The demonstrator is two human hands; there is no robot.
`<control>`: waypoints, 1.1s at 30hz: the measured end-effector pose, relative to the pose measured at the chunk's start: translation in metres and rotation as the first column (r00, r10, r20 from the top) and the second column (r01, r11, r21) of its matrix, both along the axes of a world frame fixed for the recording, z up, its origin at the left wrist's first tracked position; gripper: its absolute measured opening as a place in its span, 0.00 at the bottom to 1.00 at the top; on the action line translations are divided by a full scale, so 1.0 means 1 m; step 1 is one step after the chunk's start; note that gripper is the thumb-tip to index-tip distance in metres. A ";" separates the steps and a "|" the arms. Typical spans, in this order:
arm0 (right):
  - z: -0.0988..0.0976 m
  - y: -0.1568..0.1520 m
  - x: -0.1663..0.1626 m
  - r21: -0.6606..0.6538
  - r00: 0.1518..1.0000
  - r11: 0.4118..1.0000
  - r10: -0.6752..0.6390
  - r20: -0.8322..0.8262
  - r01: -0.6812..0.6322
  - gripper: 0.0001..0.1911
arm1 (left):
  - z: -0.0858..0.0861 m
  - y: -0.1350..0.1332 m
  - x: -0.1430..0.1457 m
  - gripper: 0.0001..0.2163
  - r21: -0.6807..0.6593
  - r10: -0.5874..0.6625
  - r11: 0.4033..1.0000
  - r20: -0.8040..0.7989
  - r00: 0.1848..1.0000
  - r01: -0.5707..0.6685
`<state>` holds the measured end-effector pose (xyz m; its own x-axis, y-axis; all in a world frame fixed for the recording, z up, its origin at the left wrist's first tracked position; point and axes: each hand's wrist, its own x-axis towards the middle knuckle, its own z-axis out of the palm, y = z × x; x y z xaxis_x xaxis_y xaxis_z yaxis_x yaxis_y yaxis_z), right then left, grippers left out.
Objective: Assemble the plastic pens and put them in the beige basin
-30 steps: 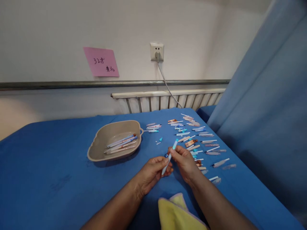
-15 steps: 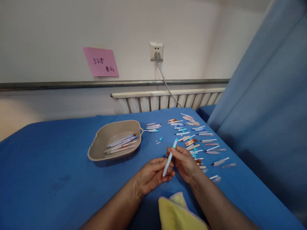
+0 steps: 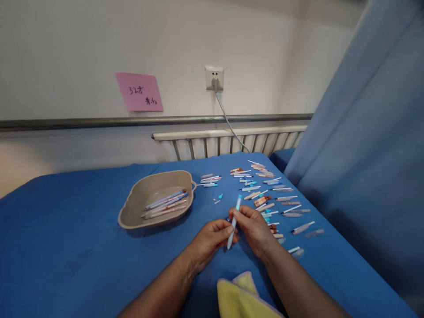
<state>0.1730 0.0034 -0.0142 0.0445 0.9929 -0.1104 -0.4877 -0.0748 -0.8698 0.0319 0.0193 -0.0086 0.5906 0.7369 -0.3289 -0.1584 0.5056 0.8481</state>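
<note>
Between my two hands is a pale blue pen [image 3: 233, 223] with a turquoise top end, tilted with its narrow tip pointing down toward me. My left hand [image 3: 213, 240] is closed on its lower part, thumb laid against the barrel. My right hand [image 3: 253, 227] pinches the upper part between thumb and fingers. A small dark blue piece shows beside the right fingertips, too small to name. To the left, a beige basin [image 3: 132, 207] holds several assembled pens [image 3: 167, 204] lying side by side.
Many pen parts [image 3: 261, 201], barrels and white refills among them, lie in rows on the right of the blue-covered table [image 3: 82, 238]. Small turquoise and white pieces [image 3: 218, 198] lie beyond my hands. A yellow cloth [image 3: 241, 298] is near me; a blue curtain [image 3: 361, 145] hangs at right.
My left thumb has moved onto the pen's barrel, where the left fingers were looser before. The pen stands slightly more upright. The whole view has shifted a little.
</note>
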 end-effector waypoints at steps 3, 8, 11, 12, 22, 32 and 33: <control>0.005 -0.001 0.001 0.062 0.998 0.998 -0.025 0.062 0.021 0.14 | -0.001 0.002 0.000 0.13 0.085 0.012 0.996 -0.030 0.999 -0.010; 0.012 -0.003 0.002 0.136 0.989 0.983 -0.130 0.064 0.120 0.15 | -0.003 0.004 0.000 0.13 0.195 0.023 0.981 -0.082 0.996 -0.006; 0.012 -0.003 0.002 0.153 0.981 0.978 -0.158 0.110 0.140 0.13 | -0.002 0.003 0.001 0.13 0.211 0.033 0.977 -0.098 0.995 -0.012; 0.011 -0.003 0.002 0.152 0.979 0.979 -0.158 0.128 0.138 0.13 | -0.002 0.002 0.001 0.13 0.216 0.032 0.976 -0.098 0.995 -0.010; 0.000 -0.002 -0.002 0.129 0.952 0.991 -0.081 0.294 0.045 0.17 | -0.009 -0.002 0.002 0.12 0.227 0.037 0.974 -0.078 0.996 -0.019; -0.021 0.018 -0.002 0.136 0.783 0.967 -0.255 0.567 0.216 0.20 | -0.005 0.015 -0.016 0.09 0.431 0.307 0.859 0.001 0.952 -0.277; -0.022 0.023 -0.004 0.143 0.756 0.968 -0.250 0.605 0.205 0.19 | -0.003 0.015 -0.018 0.09 0.476 0.351 0.823 0.004 0.936 -0.310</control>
<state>0.1692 0.0266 -0.0358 0.3055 0.9486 0.0829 0.1567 0.0358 -0.9870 0.0138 0.0341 -0.0120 0.2707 0.9605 0.0644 -0.1666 -0.0192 0.9858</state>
